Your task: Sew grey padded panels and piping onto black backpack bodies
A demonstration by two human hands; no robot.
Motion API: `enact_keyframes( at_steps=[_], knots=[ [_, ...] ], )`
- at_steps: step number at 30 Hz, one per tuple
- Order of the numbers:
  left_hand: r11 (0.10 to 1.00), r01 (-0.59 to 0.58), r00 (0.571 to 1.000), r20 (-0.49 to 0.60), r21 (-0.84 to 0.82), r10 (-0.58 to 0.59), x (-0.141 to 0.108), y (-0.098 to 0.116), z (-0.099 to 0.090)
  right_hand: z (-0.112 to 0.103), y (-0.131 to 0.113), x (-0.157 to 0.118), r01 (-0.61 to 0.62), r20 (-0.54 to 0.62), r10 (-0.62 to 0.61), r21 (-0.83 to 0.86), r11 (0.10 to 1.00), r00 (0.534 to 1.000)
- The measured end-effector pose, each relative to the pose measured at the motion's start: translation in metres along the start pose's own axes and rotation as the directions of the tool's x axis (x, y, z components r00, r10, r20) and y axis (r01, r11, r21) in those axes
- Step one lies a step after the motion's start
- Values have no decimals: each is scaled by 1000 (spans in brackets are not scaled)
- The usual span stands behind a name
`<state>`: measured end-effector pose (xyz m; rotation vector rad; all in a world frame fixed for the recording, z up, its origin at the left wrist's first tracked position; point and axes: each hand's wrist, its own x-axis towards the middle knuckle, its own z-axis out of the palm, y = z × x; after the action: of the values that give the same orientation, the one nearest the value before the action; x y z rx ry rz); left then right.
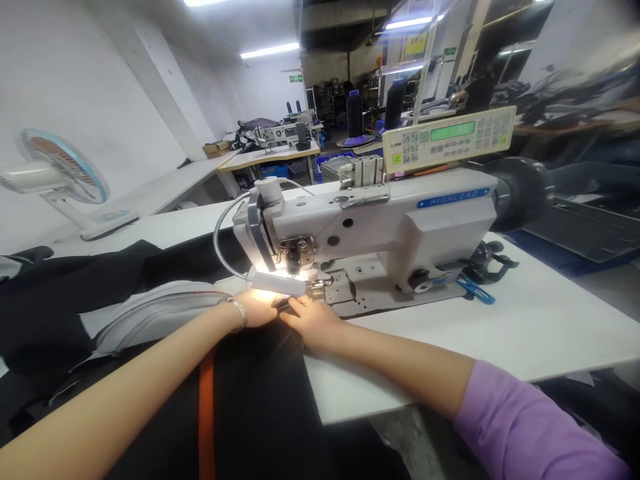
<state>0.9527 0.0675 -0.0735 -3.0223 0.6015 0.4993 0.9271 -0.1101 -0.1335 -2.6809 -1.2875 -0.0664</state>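
Black fabric [260,393] with an orange strip [207,413] running down it hangs over the table's front edge, its upper end under the sewing machine [360,227]. My left hand [257,309], a bracelet at its wrist, is closed on the fabric just left of the needle area. Close beside it, my right hand [316,323] grips the fabric's right edge with thumb and fingers. A lit lamp tube [277,283] crosses in front of the needle and hides the stitching point and some left fingertips.
Grey-white piping-edged pieces [160,310] and more black cloth [45,307] lie left. Blue thread snips [476,291] rest by the machine's base. A control panel [450,139] and thread cones [355,115] stand behind; a fan [60,170] is at far left.
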Motion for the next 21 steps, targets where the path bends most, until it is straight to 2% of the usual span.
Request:
enact_keyframes(
  at_steps=[3,8,16,21],
  knots=[
    [1000,-10,1000,13,2,10,-3,11,11,4,-5,-2,15,-28,-16,-20,1000,999],
    [996,18,999,-49,85,-14,-11,23,28,15,-13,-5,108,-94,-111,-40,993,989],
    [997,-10,998,-64,78,15,-5,17,30,27,-8,5,129,-214,-135,-45,991,967],
    [986,5,997,-81,164,9,-6,22,33,20,-19,-5,99,-169,-115,-101,990,979]
  ],
)
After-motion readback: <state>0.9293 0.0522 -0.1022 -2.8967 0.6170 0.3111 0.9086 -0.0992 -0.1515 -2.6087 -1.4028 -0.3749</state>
